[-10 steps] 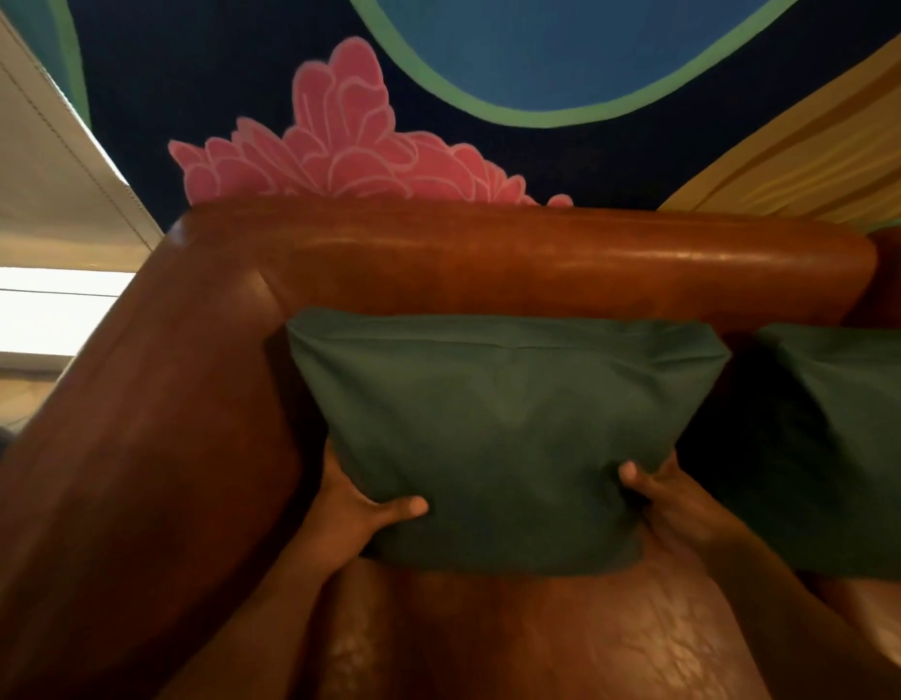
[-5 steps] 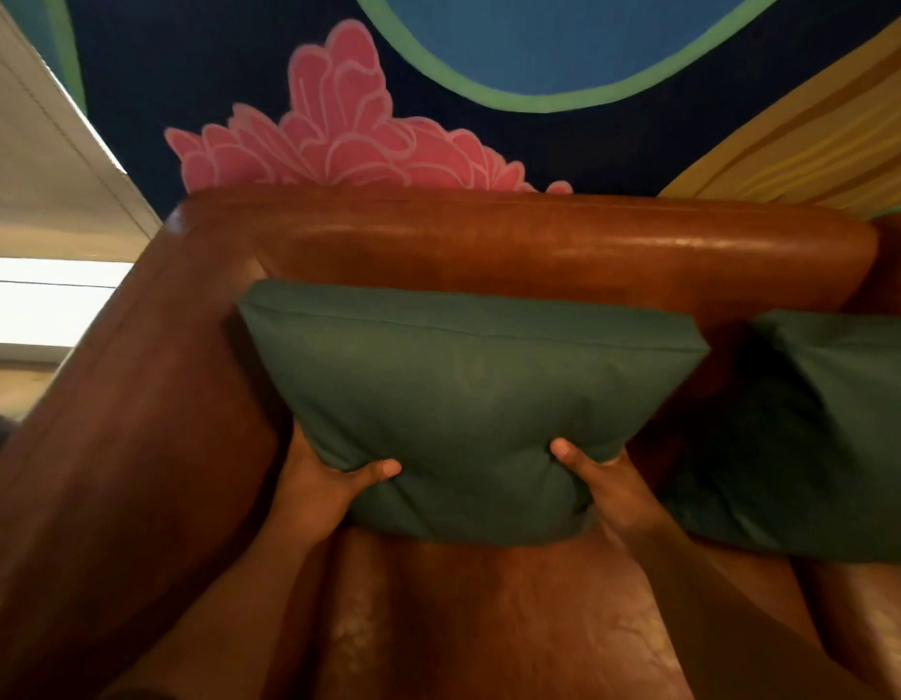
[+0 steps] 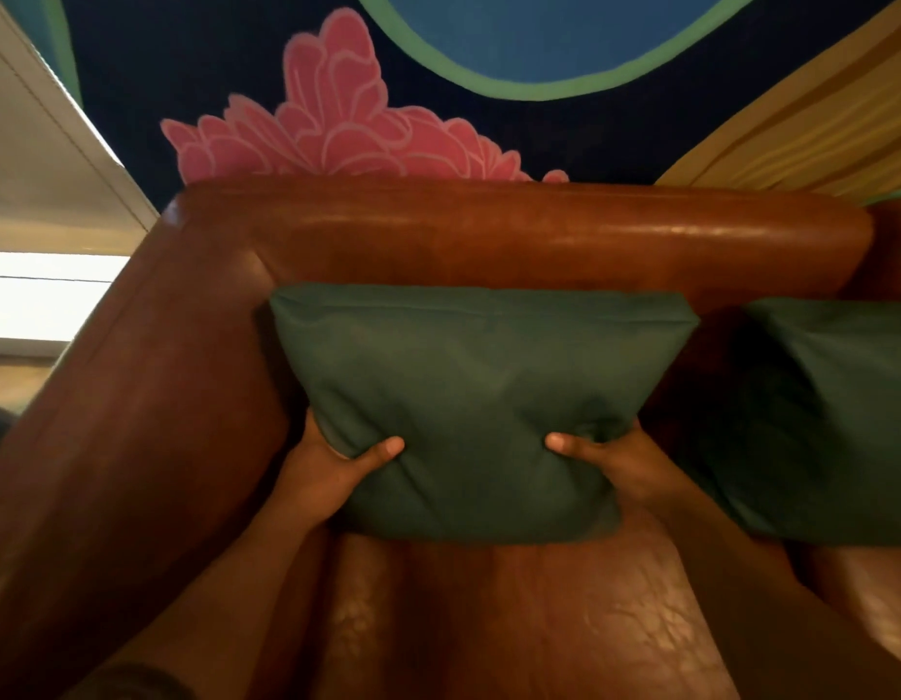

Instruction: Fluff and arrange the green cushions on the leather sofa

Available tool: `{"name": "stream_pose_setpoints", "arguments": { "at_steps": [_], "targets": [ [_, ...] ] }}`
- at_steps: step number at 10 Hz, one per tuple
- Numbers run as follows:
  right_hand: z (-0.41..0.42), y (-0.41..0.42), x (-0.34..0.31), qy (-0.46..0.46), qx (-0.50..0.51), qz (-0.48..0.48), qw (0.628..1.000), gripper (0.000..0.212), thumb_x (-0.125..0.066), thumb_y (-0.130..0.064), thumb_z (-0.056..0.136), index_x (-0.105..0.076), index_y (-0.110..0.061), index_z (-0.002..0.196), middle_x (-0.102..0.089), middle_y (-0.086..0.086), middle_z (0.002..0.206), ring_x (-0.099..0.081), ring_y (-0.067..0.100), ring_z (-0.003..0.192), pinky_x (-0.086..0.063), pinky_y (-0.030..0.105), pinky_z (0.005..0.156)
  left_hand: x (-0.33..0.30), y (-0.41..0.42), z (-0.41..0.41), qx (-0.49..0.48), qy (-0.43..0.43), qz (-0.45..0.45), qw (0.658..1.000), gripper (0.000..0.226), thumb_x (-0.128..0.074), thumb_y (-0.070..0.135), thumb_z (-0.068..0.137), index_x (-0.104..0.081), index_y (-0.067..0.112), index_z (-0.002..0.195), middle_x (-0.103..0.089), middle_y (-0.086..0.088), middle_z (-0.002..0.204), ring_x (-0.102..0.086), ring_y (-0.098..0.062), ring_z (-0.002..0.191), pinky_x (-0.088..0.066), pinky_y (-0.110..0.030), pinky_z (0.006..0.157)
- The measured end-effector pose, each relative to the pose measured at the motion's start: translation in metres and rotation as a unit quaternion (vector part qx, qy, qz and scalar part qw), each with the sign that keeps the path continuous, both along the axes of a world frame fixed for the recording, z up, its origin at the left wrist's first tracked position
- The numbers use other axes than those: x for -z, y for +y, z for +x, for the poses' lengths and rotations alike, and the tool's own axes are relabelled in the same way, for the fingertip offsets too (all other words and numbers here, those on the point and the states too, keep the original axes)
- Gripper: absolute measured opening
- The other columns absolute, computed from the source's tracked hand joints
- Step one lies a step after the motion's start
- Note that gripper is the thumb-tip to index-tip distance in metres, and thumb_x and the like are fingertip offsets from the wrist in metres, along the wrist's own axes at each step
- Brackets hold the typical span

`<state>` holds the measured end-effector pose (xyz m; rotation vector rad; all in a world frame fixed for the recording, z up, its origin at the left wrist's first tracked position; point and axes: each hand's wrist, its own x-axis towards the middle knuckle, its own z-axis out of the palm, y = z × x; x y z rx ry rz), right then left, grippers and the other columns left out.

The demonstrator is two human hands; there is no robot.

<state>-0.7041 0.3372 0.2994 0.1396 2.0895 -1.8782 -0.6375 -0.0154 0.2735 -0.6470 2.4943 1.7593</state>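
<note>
Green cushion (image 3: 481, 396) stands against the sofa (image 3: 514, 234) backrest — left hand (image 3: 332, 469) and right hand (image 3: 612, 459) grip its lower corners, likely to plump it.

Ahead of me stood a dark blue painted wall mural (image 3: 564, 133) bearing a pink flower shape (image 3: 337, 128), and a white window blind (image 3: 39, 159) hung at my left.

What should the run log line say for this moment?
step: fluffing | left hand: grips held cushion | right hand: grips it | second cushion: on sofa, right
</note>
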Motion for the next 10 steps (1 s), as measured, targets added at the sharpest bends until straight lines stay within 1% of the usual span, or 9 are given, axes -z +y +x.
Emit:
{"name": "stream_pose_setpoints", "arguments": {
  "at_steps": [1, 2, 4, 5, 6, 7, 8, 9, 10],
  "targets": [
    [0.008, 0.02, 0.01, 0.011, -0.006, -0.006, 1.0, 0.125, -0.098, -0.005, 0.049, -0.028, -0.022, 0.151, -0.056, -0.002, 0.145, -0.064, 0.005, 0.123, -0.058, 0.027, 0.093, 0.0, -0.011, 0.001, 0.038, 0.009, 0.044, 0.998, 0.142, -0.095, 0.071, 0.03, -0.029, 0.034, 0.15, -0.055, 0.019, 0.143, -0.053, 0.001, 0.131, -0.043, -0.037, 0.115],
    [0.028, 0.018, 0.028, 0.025, -0.03, 0.017, 0.999, 0.138, -0.097, 0.004, 0.044, -0.021, -0.021, 0.157, -0.055, -0.006, 0.148, -0.06, 0.006, 0.13, -0.057, 0.028, 0.095, 0.005, -0.013, 0.008, 0.09, -0.004, 0.054, 0.994, 0.155, -0.106, 0.047, 0.028, -0.02, 0.031, 0.157, -0.048, 0.011, 0.154, -0.047, -0.004, 0.141, -0.042, -0.045, 0.118],
    [0.016, -0.019, 0.04, 0.122, 0.117, 0.062, 0.984, 0.108, -0.096, -0.019, 0.051, -0.039, -0.024, 0.143, -0.063, -0.032, 0.126, -0.061, -0.013, 0.116, -0.05, 0.008, 0.091, 0.013, -0.006, -0.007, -0.009, 0.014, -0.037, 0.999, 0.132, -0.098, 0.062, 0.027, -0.034, 0.045, 0.142, -0.061, 0.026, 0.127, -0.058, 0.016, 0.109, -0.046, -0.018, 0.093],
    [0.01, -0.02, 0.037, 0.113, 0.145, 0.09, 0.979, 0.111, -0.097, -0.037, 0.046, -0.04, -0.032, 0.141, -0.061, -0.018, 0.131, -0.059, -0.013, 0.116, -0.048, 0.007, 0.093, 0.017, -0.005, -0.014, -0.031, 0.002, -0.087, 0.996, 0.123, -0.101, 0.051, 0.038, -0.036, 0.038, 0.142, -0.067, 0.005, 0.133, -0.065, -0.015, 0.115, -0.046, -0.025, 0.09],
    [0.011, -0.021, 0.036, 0.104, 0.16, 0.107, 0.976, 0.117, -0.097, -0.045, 0.043, -0.04, -0.03, 0.145, -0.06, -0.011, 0.136, -0.06, -0.001, 0.12, -0.049, 0.017, 0.099, 0.015, 0.0, -0.014, -0.04, 0.007, -0.098, 0.994, 0.122, -0.102, 0.045, 0.043, -0.037, 0.031, 0.146, -0.067, -0.003, 0.135, -0.065, -0.023, 0.121, -0.046, -0.026, 0.089],
    [0.015, -0.018, 0.028, 0.102, 0.144, 0.136, 0.975, 0.122, -0.098, -0.046, 0.043, -0.034, -0.035, 0.146, -0.053, -0.021, 0.135, -0.055, -0.008, 0.122, -0.048, 0.021, 0.104, 0.006, 0.001, -0.003, -0.035, 0.03, -0.079, 0.996, 0.136, -0.101, 0.052, 0.037, -0.029, 0.035, 0.151, -0.061, 0.007, 0.14, -0.059, -0.01, 0.12, -0.045, -0.024, 0.092],
    [0.024, -0.014, 0.022, 0.101, 0.146, 0.2, 0.964, 0.133, -0.101, -0.044, 0.044, -0.028, -0.022, 0.153, -0.042, -0.001, 0.152, -0.045, 0.017, 0.139, -0.042, 0.04, 0.115, -0.004, 0.001, 0.01, -0.024, 0.069, -0.073, 0.995, 0.148, -0.099, 0.063, 0.031, -0.021, 0.041, 0.154, -0.046, 0.016, 0.15, -0.049, 0.0, 0.13, -0.045, -0.027, 0.104],
    [0.03, -0.024, -0.008, 0.112, 0.128, 0.295, 0.94, 0.148, -0.101, -0.047, 0.048, -0.009, -0.022, 0.161, -0.021, 0.006, 0.164, -0.028, 0.025, 0.149, -0.032, 0.041, 0.119, -0.027, 0.004, 0.012, -0.042, 0.088, -0.116, 0.988, 0.153, -0.095, 0.071, 0.035, -0.013, 0.035, 0.159, -0.032, 0.006, 0.163, -0.036, -0.011, 0.148, -0.037, -0.044, 0.121],
    [0.033, -0.04, -0.05, 0.158, 0.112, 0.422, 0.886, 0.15, -0.091, -0.062, 0.056, 0.004, -0.014, 0.162, -0.004, 0.006, 0.17, -0.013, 0.028, 0.156, -0.027, 0.058, 0.118, -0.067, 0.013, 0.001, -0.052, 0.121, -0.236, 0.963, 0.145, -0.072, 0.094, 0.047, -0.008, 0.032, 0.161, -0.02, 0.0, 0.167, -0.025, -0.02, 0.153, -0.028, -0.044, 0.124]
  ]
}}
